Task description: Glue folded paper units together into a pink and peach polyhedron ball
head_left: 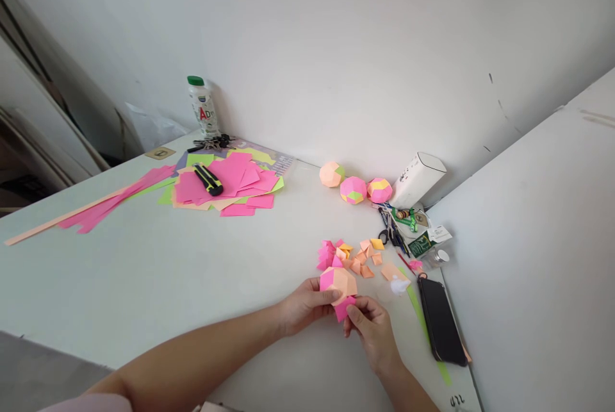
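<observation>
My left hand (307,303) grips a partly built folded-paper ball (342,280) in peach and pink, its thumb across the front. At the ball's lower edge, my right hand (369,325) pinches a pink folded paper piece (343,308) between thumb and fingers. The piece touches the ball; how far it is tucked in, I cannot tell. Just beyond the ball lie loose pink folded pieces (327,255) and peach folded pieces (366,255). Three finished-looking paper balls, one peach and green (330,174), one mostly pink (353,190), one pink and yellow (379,190), rest near the wall.
A utility knife (208,179) lies on stacked coloured paper (240,175), with paper strips (115,197) to its left. Behind stands a white bottle (204,107). On the right are scissors (384,232), a small jar (438,258) and a black phone (441,319) beside the wall panel.
</observation>
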The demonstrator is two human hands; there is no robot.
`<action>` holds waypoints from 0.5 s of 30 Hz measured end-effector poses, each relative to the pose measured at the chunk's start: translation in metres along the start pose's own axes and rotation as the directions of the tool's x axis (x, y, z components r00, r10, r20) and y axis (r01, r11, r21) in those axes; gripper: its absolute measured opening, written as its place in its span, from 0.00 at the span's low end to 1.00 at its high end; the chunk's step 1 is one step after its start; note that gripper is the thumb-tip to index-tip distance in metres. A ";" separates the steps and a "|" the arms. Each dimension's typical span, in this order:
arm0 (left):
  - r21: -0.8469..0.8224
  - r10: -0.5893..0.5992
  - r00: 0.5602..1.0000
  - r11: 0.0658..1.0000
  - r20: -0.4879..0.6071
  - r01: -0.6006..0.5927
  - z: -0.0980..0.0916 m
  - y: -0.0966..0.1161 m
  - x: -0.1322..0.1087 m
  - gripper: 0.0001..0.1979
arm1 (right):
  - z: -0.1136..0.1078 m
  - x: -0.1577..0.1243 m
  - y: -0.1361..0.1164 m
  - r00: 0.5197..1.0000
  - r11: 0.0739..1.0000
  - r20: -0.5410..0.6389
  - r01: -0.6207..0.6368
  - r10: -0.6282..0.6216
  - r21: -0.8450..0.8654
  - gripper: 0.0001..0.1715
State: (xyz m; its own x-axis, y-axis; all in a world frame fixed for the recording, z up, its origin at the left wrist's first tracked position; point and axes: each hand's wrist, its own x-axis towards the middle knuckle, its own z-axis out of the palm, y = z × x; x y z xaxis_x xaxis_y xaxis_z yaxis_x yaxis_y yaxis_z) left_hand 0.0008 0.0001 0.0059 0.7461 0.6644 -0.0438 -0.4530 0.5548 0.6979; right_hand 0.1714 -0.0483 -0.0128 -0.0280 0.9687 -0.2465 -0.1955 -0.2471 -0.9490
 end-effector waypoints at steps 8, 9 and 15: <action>0.027 0.011 0.999 1.000 0.045 -0.012 0.004 0.000 0.000 0.12 | 0.005 -0.003 -0.001 0.999 0.999 -0.006 -0.033 0.034 0.018 0.13; 0.029 0.012 0.999 1.000 0.042 -0.013 0.004 0.000 0.000 0.12 | 0.005 -0.003 -0.001 0.999 0.999 -0.005 -0.035 0.035 0.024 0.13; 0.041 0.003 1.000 0.999 0.005 -0.004 0.006 0.000 -0.001 0.12 | 0.006 -0.002 -0.001 0.999 0.999 0.011 -0.034 0.034 0.043 0.13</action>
State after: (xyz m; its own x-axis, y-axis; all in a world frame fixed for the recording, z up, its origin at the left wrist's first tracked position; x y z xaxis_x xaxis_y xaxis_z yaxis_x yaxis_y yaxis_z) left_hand 0.0035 -0.0035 0.0105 0.7468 0.6639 -0.0382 -0.4351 0.5313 0.7269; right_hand 0.1658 -0.0503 -0.0101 -0.0456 0.9600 -0.2762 -0.2360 -0.2790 -0.9308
